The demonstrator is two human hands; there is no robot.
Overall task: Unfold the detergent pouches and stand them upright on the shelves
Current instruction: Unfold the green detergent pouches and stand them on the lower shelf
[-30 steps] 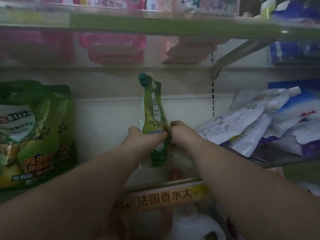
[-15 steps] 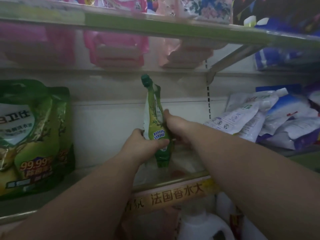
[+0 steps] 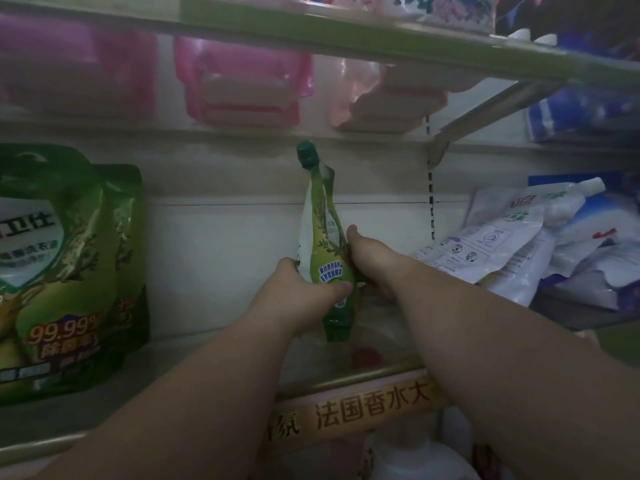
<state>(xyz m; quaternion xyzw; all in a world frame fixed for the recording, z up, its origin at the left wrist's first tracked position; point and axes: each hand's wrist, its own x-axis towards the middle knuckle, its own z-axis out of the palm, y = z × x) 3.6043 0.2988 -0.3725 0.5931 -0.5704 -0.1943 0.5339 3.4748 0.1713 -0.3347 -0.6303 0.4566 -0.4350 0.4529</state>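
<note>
Head view: green pouch [image 3: 325, 233] upright, cap [image 3: 306, 154] uppermost

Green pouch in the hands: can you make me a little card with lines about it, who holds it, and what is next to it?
held thing: green detergent pouch, folded narrow, upright
cap: dark green cap, on top
left hand: grips pouch low down
right hand: grips pouch's right edge
on the left: big green pouches, standing
on the right: white pouches, lying tilted in a heap
shelf above: pink pouches
</note>
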